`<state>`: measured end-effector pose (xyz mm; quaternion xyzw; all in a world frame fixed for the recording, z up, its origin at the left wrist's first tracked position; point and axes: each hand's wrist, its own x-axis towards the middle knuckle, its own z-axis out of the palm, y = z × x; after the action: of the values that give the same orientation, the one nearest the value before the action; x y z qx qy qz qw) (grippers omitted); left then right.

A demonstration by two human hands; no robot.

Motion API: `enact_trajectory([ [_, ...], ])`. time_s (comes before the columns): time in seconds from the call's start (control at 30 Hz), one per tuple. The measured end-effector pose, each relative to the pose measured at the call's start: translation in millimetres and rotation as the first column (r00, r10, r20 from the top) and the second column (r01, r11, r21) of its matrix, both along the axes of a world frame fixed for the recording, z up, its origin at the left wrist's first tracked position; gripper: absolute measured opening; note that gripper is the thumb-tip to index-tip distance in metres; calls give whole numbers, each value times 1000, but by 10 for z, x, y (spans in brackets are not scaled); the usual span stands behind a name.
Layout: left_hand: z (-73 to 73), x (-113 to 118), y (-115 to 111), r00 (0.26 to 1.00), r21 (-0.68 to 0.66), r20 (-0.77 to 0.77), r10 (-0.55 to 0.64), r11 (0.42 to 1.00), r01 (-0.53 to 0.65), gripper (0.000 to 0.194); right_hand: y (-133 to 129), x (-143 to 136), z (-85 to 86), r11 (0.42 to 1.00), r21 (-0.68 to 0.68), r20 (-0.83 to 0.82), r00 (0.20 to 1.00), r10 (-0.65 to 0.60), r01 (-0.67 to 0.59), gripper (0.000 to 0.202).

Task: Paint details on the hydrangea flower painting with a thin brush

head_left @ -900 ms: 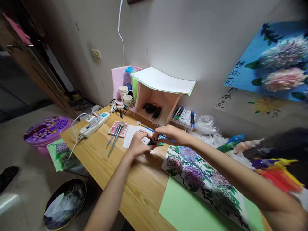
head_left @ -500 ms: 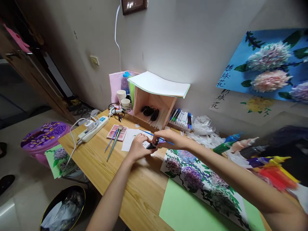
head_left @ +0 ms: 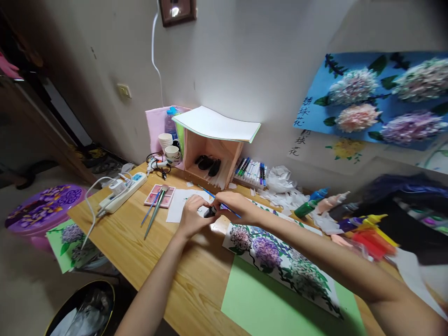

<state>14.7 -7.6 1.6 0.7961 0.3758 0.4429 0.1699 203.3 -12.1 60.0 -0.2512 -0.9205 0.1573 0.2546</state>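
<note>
Fingers of the left hand [head_left: 191, 217] and right hand [head_left: 238, 208] curl narrowly around a small dark object [head_left: 210, 213], its shape mostly hidden, held above a pale wooden table [head_left: 192, 280]. A flat light-green sheet [head_left: 241, 298] lies near the person, partly beneath a long white panel painted with purple, pink and green flowers [head_left: 266, 252]. Beside the left hand is a smaller white paper [head_left: 175, 210]; left of that, a pink rectangular paint palette [head_left: 170, 194] bears a thick green-handled brush [head_left: 152, 219] and a thin blue brush [head_left: 147, 214]. A slender blue paintbrush [head_left: 234, 212] slants through the right hand.
</note>
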Motion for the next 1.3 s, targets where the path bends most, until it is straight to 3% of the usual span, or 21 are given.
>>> enact_trajectory([
  [0.2,131,191,-69,999,90,-50,-21,996,25,21,-240,178,40,986,40,-82,984,-159,162,8],
  [0.37,460,609,-107,972,57,-55,-228,971,231,20,-848,769,289,897,120,-311,874,-372,425,22],
  [0.47,652,1100,-135,924,3,1,-381,924,381,23,-1399,1248,425,754,74,-469,690,-551,652,23],
  [0.53,750,1532,-178,877,-38,10,-481,876,481,24,-1745,1530,477,609,35,-586,510,-630,792,22],
  [0.67,904,2494,-280,775,-136,-28,-632,770,623,26,-2194,1952,542,360,26,-806,232,-545,933,26],
  [0.77,1013,3156,-276,780,-154,-101,-618,784,601,26,-2323,2194,592,239,27,-892,131,-432,971,27],
  [0.87,1098,3701,-208,806,-166,-207,-554,832,529,27,-2357,2388,634,214,8,-925,88,-370,977,28],
  [1.0,1093,4240,-157,785,-178,-301,-541,841,511,26,-2372,2560,665,251,9,-930,100,-354,968,29],
  [1.13,966,4568,-187,707,-208,-423,-567,820,533,19,-2435,2688,690,245,-11,-944,70,-322,970,28],
  [1.3,798,4787,-192,580,-271,-564,-588,795,543,18,-2529,2821,725,201,-49,-965,5,-261,978,29],
])
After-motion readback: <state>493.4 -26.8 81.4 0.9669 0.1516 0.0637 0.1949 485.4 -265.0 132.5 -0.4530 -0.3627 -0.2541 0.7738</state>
